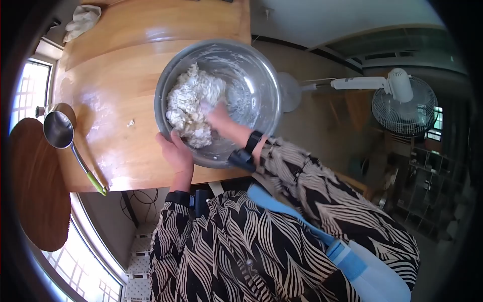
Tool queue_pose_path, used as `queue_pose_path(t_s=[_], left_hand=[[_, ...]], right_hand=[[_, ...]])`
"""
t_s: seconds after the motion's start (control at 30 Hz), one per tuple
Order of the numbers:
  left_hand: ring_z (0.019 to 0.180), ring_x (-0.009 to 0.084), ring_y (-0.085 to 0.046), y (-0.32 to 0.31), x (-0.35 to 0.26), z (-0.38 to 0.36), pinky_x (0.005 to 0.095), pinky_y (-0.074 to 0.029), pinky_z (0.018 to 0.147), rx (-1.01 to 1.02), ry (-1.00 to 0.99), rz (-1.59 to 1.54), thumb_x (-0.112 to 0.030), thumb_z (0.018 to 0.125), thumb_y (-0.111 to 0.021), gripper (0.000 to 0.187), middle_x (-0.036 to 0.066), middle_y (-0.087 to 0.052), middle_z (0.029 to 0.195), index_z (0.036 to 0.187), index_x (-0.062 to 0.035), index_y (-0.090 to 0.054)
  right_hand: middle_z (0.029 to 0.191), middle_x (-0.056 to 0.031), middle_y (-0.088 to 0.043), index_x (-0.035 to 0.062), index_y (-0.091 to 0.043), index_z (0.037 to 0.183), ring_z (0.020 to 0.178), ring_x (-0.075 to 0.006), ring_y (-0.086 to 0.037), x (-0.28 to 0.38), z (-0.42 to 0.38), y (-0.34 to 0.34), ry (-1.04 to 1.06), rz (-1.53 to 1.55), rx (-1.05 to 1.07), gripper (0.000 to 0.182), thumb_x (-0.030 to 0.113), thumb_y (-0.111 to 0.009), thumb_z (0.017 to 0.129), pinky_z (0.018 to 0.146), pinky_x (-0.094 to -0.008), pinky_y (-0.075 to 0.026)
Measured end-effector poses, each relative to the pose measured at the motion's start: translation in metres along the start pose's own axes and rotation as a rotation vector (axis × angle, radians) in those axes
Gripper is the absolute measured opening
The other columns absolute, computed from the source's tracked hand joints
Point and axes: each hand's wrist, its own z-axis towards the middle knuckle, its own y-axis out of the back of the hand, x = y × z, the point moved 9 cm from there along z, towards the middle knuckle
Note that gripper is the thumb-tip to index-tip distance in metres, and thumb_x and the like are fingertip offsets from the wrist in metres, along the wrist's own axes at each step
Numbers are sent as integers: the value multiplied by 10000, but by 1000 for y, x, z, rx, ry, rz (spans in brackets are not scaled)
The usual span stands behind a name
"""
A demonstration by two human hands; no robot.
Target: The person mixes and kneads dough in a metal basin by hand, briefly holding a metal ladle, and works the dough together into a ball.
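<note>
Leaning in the near left part of the view, a large rounded wooden board (40,191) shows its reddish-brown grain, with bright windows beyond it and below it. Just right of the board, a metal ladle (59,131) lies at the left side of the wooden counter (118,65), its handle running toward the near edge and ending in a bright green grip. Up at the far left corner is a crumpled off-white cloth (83,21). A small pale crumb (131,122) sits on the counter between the ladle and the bowl, and pale smears mark the wood around it. The left hand (177,153) touches the near left rim of a wide metal bowl (256,90), its thumb spread apart from its fingers. The bowl rests toward the right side of the counter. A rough, lumpy mass of white dough (193,105) fills its left part, and thin white streaks coat the bare metal to the right. The right hand (219,117) reaches in over the near rim and touches the dough on its right side; it is blurred, so I cannot tell whether its fingers are closed on any of it. A black band (253,142) circles the right wrist, and black-and-cream patterned sleeves (322,186) cover both arms. Well apart from the bowl, on the right, is a white fan (405,103) with a round wire cage, with a dim, blurred shelf unit (427,186) nearer than it.
</note>
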Motion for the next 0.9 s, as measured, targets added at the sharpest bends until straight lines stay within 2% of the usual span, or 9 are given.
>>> queue_pose_path(t_s=[0.13, 0.2, 0.27, 0.33, 0.6, 0.63, 0.7, 0.77, 0.9], left_hand=[[865, 467, -558, 3, -2, 1, 483, -427, 729, -36, 36, 26, -266, 943, -452, 353, 293, -584, 955, 1158, 9, -401], [912, 447, -550, 0, 1, -1, 455, -421, 779, -30, 58, -18, -268, 941, -463, 368, 284, -569, 1001, 1155, 26, -402], [924, 434, -552, 4, -1, -6, 446, -423, 788, -73, 56, -35, -266, 938, -470, 374, 281, -566, 1014, 1141, 43, -415], [889, 444, -565, 2, 4, -3, 461, -433, 757, -167, -29, -53, -266, 936, -473, 391, 284, -578, 990, 1159, 49, -409], [869, 427, -571, -2, 4, -1, 452, -437, 739, -73, 39, -47, -266, 933, -477, 376, 268, -586, 948, 1133, 47, -419], [866, 429, -570, -3, 7, -2, 452, -437, 737, -39, 61, -52, -264, 934, -475, 373, 269, -587, 945, 1132, 46, -418], [859, 441, -565, -3, 2, -6, 461, -434, 731, -67, 24, 1, -262, 935, -468, 367, 273, -586, 946, 1137, 39, -412], [857, 464, -557, -4, 4, -6, 483, -430, 726, -69, 37, 11, -262, 937, -457, 363, 288, -582, 955, 1153, 25, -403], [865, 470, -553, -5, 1, -8, 482, -431, 747, -57, 60, -29, -259, 936, -457, 367, 299, -577, 954, 1155, 30, -401]], right_hand=[[1129, -313, -540, -11, -459, 1192, 1027, -443, -549, 55, 57, 70, 195, -752, 180, 491, 404, -446, 930, 886, -455, -427], [1051, -281, -576, 70, -460, 1194, 1008, -392, -573, 56, 81, 101, 428, -627, 82, 383, 348, -448, 931, 852, -461, -442], [999, -265, -594, 74, -466, 1173, 976, -374, -587, -5, 84, 111, 406, -394, -32, 352, 318, -459, 919, 818, -459, -451], [944, -256, -610, 24, -460, 1157, 902, -383, -599, -30, 59, 113, -13, -221, -205, 350, 234, -480, 878, 768, -461, -460], [953, -282, -602, -29, -538, 1068, 878, -424, -597, -61, -26, 19, -133, -368, 312, 314, 163, -506, 821, 719, -474, -473], [965, -284, -600, -27, -568, 1018, 892, -417, -595, -63, -16, 28, -261, -508, 443, 305, 188, -533, 804, 715, -467, -482], [967, -251, -616, -13, -562, 1031, 881, -406, -601, -9, 6, 32, 308, -1482, 785, 316, 214, -538, 813, 719, -451, -490], [941, -208, -637, 2, -568, 1015, 850, -412, -606, 7, 66, 89, 276, -908, 294, 267, 193, -485, 848, 707, -445, -497], [988, -203, -621, 14, -521, 1112, 954, -355, -600, 19, 83, 106, 189, -448, -136, 275, 123, -485, 862, 824, -402, -467]])
